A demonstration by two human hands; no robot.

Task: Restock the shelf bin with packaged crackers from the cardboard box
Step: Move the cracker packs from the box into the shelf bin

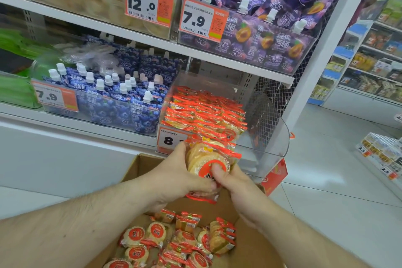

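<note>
Left hand [178,174] and right hand [236,183]: both grips closed tight around one stack of round yellow crackers in clear red-trimmed wrappers [210,159], thumbs on front pack.

Stack at 6 o'clock of clear plastic shelf bin [272,137], touching its front lip; bin part-filled.

Brown cardboard box [250,246] at 6 o'clock of hands, packs remaining.

Risk: slippery film, loose stack; outer packs likely to slide free or catch on bin lip.

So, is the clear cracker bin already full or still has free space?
Partly full. Cracker packs fill the left of the clear bin; its right side shows bare plastic.
</note>
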